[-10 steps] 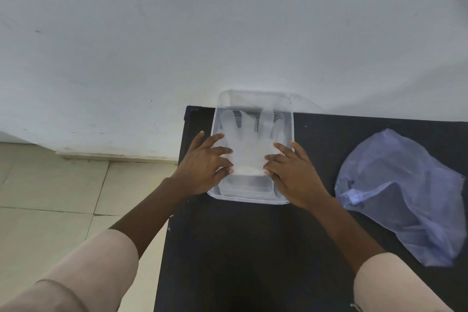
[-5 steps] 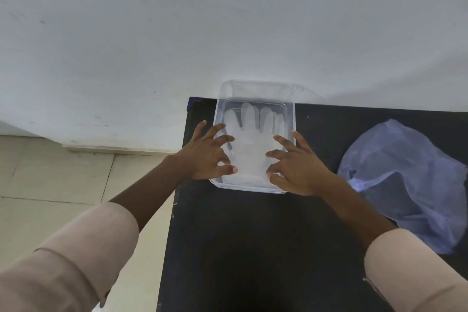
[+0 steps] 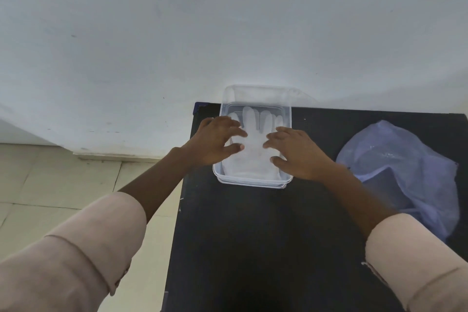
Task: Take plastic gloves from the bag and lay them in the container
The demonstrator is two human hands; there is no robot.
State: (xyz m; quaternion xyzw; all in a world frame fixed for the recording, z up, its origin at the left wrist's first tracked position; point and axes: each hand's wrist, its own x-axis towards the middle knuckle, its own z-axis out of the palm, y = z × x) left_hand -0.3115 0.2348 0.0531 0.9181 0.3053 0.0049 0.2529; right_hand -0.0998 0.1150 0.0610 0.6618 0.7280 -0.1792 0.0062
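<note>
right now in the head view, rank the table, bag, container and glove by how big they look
1. black table
2. purple plastic bag, though the frame edge crops it
3. clear container
4. plastic glove, lying inside the container, partly under both hands

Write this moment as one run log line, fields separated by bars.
glove flat in container | left hand, right hand open over it | bag right, untouched

both hands (image 3: 258,147) forward, fingers spread

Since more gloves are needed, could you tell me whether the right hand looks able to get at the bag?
Probably yes: the bag lies just beside the right hand on the table, nothing between them.
</note>
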